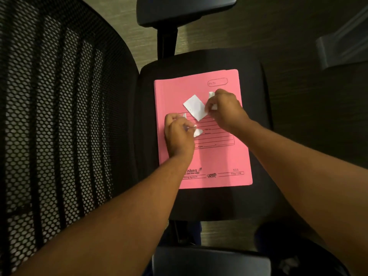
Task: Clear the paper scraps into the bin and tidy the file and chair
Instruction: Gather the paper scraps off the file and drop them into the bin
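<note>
A pink file [219, 156] lies flat on the black seat [254, 80] of an office chair. White paper scraps rest on its cover; the largest scrap [195, 106] lies loose between my hands. My left hand [178, 136] is curled on small white scraps, with one piece [197, 132] sticking out by its fingers. My right hand [225, 107] pinches other small scraps [211, 95] near the file's upper right. No bin is in view.
The chair's black mesh backrest [59, 116] fills the left side. One armrest [179, 8] is at the top, another [211, 261] at the bottom. Dark floor lies to the right, with a grey object [342, 44] at the upper right.
</note>
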The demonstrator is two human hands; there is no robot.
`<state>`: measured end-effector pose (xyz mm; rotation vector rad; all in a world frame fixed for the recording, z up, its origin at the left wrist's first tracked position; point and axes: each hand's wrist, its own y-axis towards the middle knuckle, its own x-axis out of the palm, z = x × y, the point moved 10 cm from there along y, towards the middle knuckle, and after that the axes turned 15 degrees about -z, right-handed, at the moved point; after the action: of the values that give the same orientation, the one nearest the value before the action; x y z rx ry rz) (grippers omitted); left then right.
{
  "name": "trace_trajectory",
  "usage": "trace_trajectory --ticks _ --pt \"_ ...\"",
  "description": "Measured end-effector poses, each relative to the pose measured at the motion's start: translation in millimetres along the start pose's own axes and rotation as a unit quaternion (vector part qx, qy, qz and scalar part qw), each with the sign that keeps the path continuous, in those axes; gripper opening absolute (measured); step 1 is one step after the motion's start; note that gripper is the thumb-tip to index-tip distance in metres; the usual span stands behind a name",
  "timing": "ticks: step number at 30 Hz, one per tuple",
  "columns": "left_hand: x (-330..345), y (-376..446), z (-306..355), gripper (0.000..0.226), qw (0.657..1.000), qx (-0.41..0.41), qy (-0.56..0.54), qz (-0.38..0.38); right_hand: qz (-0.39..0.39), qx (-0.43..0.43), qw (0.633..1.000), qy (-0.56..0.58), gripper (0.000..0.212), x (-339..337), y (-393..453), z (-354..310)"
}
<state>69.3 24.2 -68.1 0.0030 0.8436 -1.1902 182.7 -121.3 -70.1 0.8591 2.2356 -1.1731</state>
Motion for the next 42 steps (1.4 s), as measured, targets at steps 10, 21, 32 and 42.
trace_trajectory --ticks 10,21,32,42 --pt "-6 -22 -22 0.032 0.991 -0.044 -0.123 0.026 0.041 0.06 0.997 0.002 0.069 10 7 -19" --pt "-13 -45 -33 0.023 0.982 -0.075 -0.172 0.02 0.019 0.075 0.907 0.413 0.026 36 -51 32" --pt "101 -167 65 0.029 0.905 0.045 -0.215 -0.366 0.06 0.052 0.541 0.838 0.026 102 -297 144" --pt "232 -327 102 0.027 0.816 0.129 -0.004 -0.564 0.217 0.211 0.353 0.885 0.016 246 -507 240"
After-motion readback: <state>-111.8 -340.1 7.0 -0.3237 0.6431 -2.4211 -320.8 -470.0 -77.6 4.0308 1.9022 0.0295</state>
